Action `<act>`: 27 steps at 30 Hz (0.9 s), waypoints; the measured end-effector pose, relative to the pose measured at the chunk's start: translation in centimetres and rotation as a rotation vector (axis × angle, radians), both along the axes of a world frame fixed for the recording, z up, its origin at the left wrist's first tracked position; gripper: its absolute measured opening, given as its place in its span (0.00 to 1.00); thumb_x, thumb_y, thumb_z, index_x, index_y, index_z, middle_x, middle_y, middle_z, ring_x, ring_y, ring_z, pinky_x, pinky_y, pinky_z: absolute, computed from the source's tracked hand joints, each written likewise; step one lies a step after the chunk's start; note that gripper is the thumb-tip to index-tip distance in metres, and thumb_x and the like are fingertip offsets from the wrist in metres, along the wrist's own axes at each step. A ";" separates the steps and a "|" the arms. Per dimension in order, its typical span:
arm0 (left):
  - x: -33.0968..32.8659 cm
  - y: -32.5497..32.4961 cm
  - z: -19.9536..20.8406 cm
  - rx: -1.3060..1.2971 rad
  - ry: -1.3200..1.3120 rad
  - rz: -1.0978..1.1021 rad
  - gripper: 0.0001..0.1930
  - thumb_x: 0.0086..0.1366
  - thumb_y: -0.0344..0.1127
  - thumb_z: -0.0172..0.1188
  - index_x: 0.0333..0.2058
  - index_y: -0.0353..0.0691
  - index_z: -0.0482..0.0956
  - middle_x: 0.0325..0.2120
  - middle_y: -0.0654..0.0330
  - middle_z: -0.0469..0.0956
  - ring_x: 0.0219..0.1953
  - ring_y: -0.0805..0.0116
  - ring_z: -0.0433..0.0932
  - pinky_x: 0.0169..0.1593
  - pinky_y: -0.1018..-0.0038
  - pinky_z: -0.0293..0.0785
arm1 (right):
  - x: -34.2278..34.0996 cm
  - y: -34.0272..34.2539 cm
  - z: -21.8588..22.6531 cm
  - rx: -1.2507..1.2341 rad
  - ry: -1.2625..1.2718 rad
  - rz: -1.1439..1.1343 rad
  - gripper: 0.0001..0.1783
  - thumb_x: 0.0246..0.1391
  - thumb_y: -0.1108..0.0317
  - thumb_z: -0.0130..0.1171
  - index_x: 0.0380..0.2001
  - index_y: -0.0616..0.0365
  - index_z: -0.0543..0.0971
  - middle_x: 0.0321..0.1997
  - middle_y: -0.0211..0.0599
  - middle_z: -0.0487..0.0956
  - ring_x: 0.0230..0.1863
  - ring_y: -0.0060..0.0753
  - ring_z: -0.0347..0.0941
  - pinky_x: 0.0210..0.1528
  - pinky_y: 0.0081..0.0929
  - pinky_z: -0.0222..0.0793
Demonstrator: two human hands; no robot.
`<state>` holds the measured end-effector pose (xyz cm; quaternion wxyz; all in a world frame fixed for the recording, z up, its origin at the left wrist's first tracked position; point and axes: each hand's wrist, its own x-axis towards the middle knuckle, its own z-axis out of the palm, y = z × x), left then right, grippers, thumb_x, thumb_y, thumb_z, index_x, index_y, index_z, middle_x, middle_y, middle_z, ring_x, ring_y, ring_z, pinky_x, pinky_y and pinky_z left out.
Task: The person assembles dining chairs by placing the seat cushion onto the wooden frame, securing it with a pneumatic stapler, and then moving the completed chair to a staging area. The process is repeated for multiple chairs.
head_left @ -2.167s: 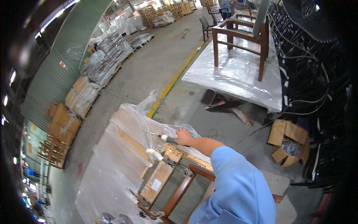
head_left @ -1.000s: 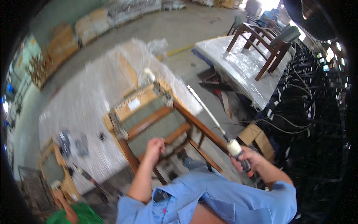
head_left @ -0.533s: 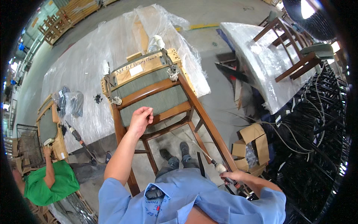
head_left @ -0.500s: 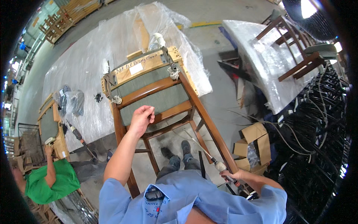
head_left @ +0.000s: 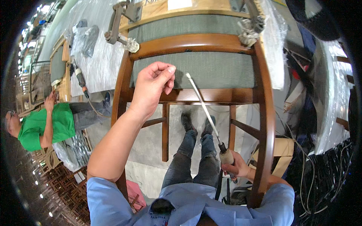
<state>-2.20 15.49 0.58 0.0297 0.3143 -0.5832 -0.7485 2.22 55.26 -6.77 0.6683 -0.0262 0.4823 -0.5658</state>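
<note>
At far left, a co-worker in a green shirt (head_left: 49, 128) has a raised hand, too small to read clearly. The person's left hand (head_left: 152, 88) rises from a bent elbow, forearm slanting inward, fingers curled and thumb pressed to them; whether something small is pinched there cannot be told. The wooden chair (head_left: 190, 43) fills the middle, between the arms; the pale board (head_left: 215, 8) beyond it is cut off above. The power driver (head_left: 226, 156) slants up-left, its tip near the left hand; contact with the green fabric (head_left: 218, 69) is unclear. Lower, the right hand (head_left: 239, 164) wraps the driver's body, its forearm partly hidden behind the chair's right post (head_left: 268, 113).
</note>
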 end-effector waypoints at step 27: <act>0.0 2.7 -0.7 0.096 0.012 -0.052 0.08 0.76 0.37 0.54 0.43 0.37 0.73 0.27 0.65 0.65 0.26 0.77 0.63 0.26 0.81 0.63 | 0.1 -1.5 -4.2 -0.308 -0.086 0.056 0.23 0.60 0.51 0.61 0.45 0.61 0.73 0.23 0.31 0.76 0.23 0.24 0.75 0.26 0.26 0.68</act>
